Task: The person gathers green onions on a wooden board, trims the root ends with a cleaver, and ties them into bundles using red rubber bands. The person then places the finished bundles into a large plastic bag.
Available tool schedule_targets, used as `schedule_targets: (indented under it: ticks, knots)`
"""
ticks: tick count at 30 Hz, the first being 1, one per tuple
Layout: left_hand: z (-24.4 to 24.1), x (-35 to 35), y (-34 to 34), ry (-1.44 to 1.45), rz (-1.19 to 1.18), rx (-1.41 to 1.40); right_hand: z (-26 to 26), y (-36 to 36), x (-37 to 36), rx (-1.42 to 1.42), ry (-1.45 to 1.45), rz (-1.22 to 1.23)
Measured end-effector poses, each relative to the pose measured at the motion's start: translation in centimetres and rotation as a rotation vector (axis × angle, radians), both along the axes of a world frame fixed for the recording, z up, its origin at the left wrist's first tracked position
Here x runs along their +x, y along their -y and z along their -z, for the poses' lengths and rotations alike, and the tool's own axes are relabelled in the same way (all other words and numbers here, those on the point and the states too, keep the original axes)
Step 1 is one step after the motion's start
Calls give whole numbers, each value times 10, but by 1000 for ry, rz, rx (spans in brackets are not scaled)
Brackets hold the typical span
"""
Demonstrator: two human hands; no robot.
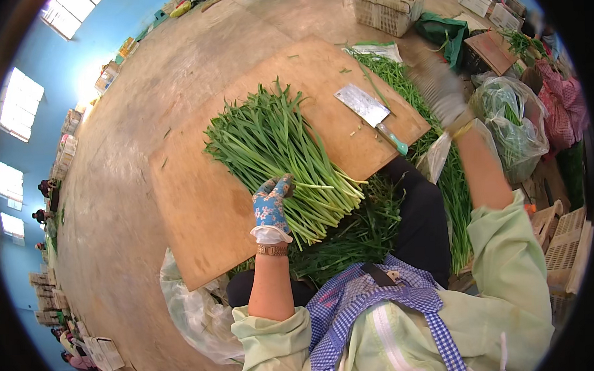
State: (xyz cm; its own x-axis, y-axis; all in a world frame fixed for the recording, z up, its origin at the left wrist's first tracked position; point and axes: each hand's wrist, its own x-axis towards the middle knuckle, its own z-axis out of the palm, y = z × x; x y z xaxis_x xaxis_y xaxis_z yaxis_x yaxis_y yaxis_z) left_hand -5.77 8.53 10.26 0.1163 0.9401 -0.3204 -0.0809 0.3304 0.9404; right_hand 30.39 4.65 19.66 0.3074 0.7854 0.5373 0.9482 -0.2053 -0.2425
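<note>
A thick bunch of garlic chives [276, 142] lies on a wooden board [205, 223] in front of me, pale stalk ends toward my body. My left hand [271, 203], in a blue flowered glove, has its fingers curled closed at the bunch's near left edge. One pale stalk [314, 186] runs crosswise from those fingertips. Over a long pile of loose chives [389, 77] to the right is my right hand [436, 90], in a whitish glove. Motion blur hides its fingers. A cleaver [365, 104] with a turquoise handle rests on the board's right side, apart from both hands.
Dark green trimmings [348, 247] fill the space between my legs. Clear plastic bags stand at left [193, 312] and right [513, 124], the right one holding greens. Plastic crates are at the far right [384, 8] and near right [566, 249]. People [77, 360] sit along the distant wall.
</note>
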Motion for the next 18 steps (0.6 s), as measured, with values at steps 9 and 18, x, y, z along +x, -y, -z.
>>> schedule_targets:
  ticks: [9, 18]
  knots:
    - [-6, 14, 28, 3, 74, 48, 98, 46, -181, -185, -553, -557]
    - [68, -54, 23, -396, -325, 225, 50, -2, 35, 287, -890, -76]
